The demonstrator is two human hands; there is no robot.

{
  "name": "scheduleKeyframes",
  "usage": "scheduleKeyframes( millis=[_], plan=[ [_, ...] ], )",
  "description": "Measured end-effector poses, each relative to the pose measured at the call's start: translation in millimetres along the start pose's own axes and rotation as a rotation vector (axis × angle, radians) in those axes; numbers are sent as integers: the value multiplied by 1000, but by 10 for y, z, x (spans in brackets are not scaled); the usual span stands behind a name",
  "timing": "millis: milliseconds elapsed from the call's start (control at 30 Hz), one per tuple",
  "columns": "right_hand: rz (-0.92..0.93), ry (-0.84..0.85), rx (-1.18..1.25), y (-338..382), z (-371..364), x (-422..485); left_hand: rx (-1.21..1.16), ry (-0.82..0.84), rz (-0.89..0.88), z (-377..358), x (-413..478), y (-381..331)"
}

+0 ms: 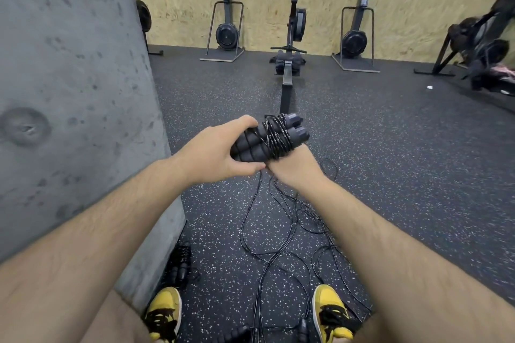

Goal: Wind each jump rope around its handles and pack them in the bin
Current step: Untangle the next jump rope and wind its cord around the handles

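— Where is the jump rope relative to the hands?

— Its two black foam handles (267, 138) lie side by side in front of the person, gripped between both hands. The left hand (220, 147) curls round the near ends, thumb underneath. The right hand (295, 166) sits below and just to the right, touching the left thumb; its fingers are tucked under the bundle, so I cannot tell exactly how they close, though they seem to pinch the cord. Several turns of black-and-white cord (276, 136) already cross the handles near their far ends.

— And the rest of the rope?

— Loose cord (267, 231) drops from the hands to the speckled floor (390, 175) and spreads in tangled loops between the two yellow shoes (331, 312).

— Any container?

— No bin shows in this view. A wound bundle (182, 262) lies on the floor against the grey concrete pillar (69, 92), near the left shoe.

— What is hard to make out?

— More handles (237, 333) at the bottom edge are cut off. A rowing machine (289, 44) stands beyond, partly behind the hands, and the gear at far right is blurred.
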State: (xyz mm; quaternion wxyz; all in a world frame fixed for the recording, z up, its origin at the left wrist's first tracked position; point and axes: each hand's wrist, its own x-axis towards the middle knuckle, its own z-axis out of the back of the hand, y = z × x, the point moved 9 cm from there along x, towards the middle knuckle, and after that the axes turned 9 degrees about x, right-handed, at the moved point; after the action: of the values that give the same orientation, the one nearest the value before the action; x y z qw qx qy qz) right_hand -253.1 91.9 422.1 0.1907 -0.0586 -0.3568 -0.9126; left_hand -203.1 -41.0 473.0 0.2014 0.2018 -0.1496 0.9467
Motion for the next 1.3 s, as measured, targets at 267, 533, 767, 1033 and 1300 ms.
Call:
scheduleKeyframes(
  millis=[267,533,767,1033,1300],
  plan=[
    [163,-133,250,54,226,-7,-55,86,-27,-41,-36,-10],
    [278,70,28,171,-18,-30,-38,68,-100,29,-82,-102],
    [191,37,186,73,15,51,108,41,-68,-20,-37,-50],
    [365,111,426,326,78,-42,-49,35,-97,11,-42,-185],
    [-55,193,240,123,-407,-76,-9,-23,0,-27,-53,-14]
  ],
)
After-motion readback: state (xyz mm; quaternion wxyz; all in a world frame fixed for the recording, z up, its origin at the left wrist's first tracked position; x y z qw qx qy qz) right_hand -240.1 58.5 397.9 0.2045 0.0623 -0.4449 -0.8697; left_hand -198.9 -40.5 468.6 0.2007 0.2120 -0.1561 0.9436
